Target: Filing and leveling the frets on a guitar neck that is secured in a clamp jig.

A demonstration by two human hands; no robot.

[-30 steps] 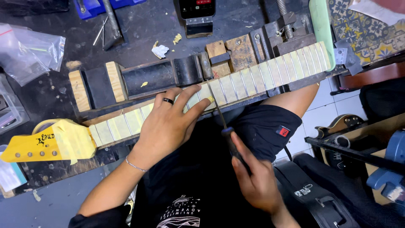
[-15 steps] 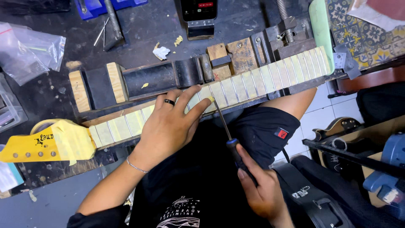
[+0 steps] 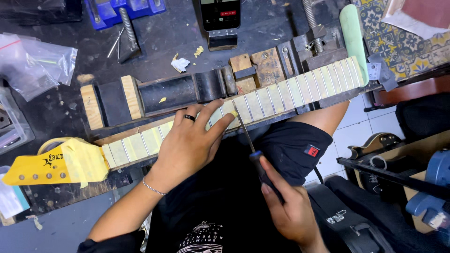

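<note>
Your left hand lay flat on the guitar neck, fingers spread and loose, gripping nothing; the ring sat on one of them, and the fingertips reached the taped fretboard just short of the tool's tip. Your right hand was closed around the dark handle of the thin file, whose shaft ran up from your thumb to touch a fret right beside your left index fingertip. The neck stretched across the bench beyond both hands, its yellow headstock well off past your left wrist. A bracelet circled that wrist.
</note>
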